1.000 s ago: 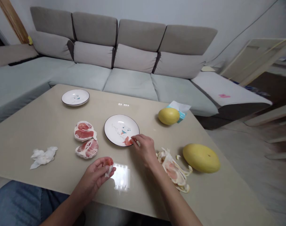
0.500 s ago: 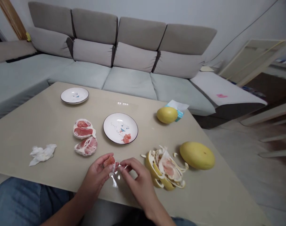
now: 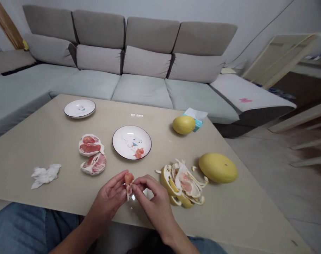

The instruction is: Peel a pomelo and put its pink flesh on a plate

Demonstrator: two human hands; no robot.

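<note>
A small pomelo segment [image 3: 128,179] with pink flesh and white membrane is between my hands, above the near edge of the table. My left hand [image 3: 110,197] grips it from the left, fingers curled. From the right, my right hand [image 3: 153,203] pinches the segment's white membrane between thumb and forefinger. Beyond them stands a white plate [image 3: 125,139] with a dark rim and pieces of pink pulp [image 3: 139,153] on it. Peeled pomelo chunks [image 3: 93,164] lie left of that plate. To the right of my right hand, peel and membrane scraps [image 3: 185,187] are heaped in a yellow rind.
A whole pomelo [image 3: 217,168] rests at the right, another pomelo [image 3: 184,125] farther back against a blue tissue pack [image 3: 198,125]. A second plate [image 3: 80,108] stands at the far left, a crumpled tissue [image 3: 46,175] nearer. Behind the table [image 3: 70,197] runs a grey sofa [image 3: 141,88].
The segment has turned more upright between my hands, and my right fingers have closed in onto its membrane. The whole view has shifted slightly.
</note>
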